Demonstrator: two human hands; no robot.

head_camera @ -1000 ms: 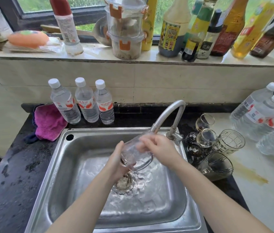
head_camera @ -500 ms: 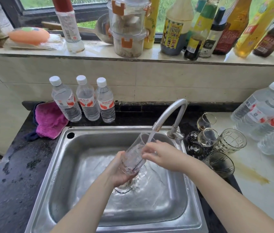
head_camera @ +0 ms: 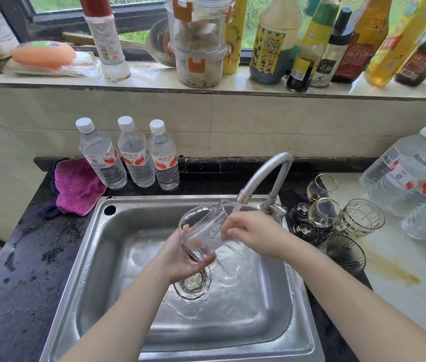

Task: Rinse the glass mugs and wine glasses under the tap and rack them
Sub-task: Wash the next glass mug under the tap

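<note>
A clear glass mug with a handle on its upper side is tilted under the running tap, its mouth toward the spout. My left hand cups its base from below. My right hand has its fingers curled over the mug's rim, some reaching inside. Water streams into the steel sink. To the right of the sink lie two small wine glasses, a patterned tumbler and a dark glass.
Three small water bottles and a pink cloth sit behind the sink's left corner. Large water bottles crowd the right counter. Sauce bottles and containers line the windowsill. The black counter at left is wet.
The mug has been turned so its handle now faces up and its mouth points at the spout. Both hands stayed on it above the drain.
</note>
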